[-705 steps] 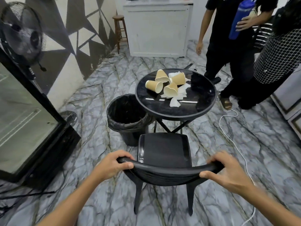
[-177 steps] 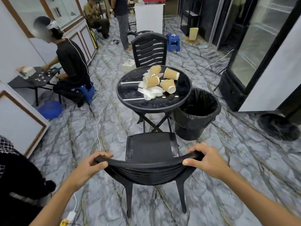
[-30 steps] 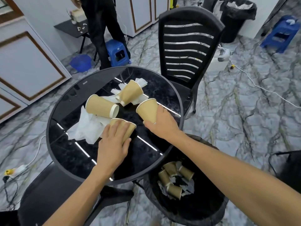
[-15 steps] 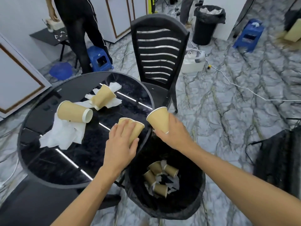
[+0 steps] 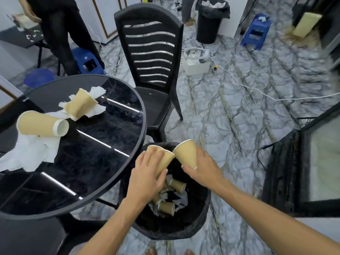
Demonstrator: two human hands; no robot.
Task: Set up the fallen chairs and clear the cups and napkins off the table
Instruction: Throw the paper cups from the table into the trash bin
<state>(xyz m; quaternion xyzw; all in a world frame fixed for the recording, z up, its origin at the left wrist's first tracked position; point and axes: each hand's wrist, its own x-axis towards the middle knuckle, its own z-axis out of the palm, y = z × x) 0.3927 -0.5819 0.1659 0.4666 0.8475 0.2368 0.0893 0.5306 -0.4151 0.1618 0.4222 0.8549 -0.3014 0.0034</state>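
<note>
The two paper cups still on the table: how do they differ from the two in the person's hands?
The table cups lie tipped over on white napkins on the black table, untouched. The held cups are gripped, one in the left hand and one in the right hand, above the black bin. All four are tan paper cups.

Above the black bin (image 5: pixel 200 218) the opening is taken up by the left hand (image 5: pixel 147 173) and right hand (image 5: pixel 204 170), each closed around a paper cup, the cups' rims near or perhaps touching. The round table (image 5: pixel 128 153) edge overhangs the bin's left side, and an upright chair (image 5: pixel 152 52) stands just behind. To the right the marble floor (image 5: pixel 239 126) lies open up to a dark cabinet (image 5: pixel 287 172), crossed only by a white cable (image 5: pixel 257 91).
</note>
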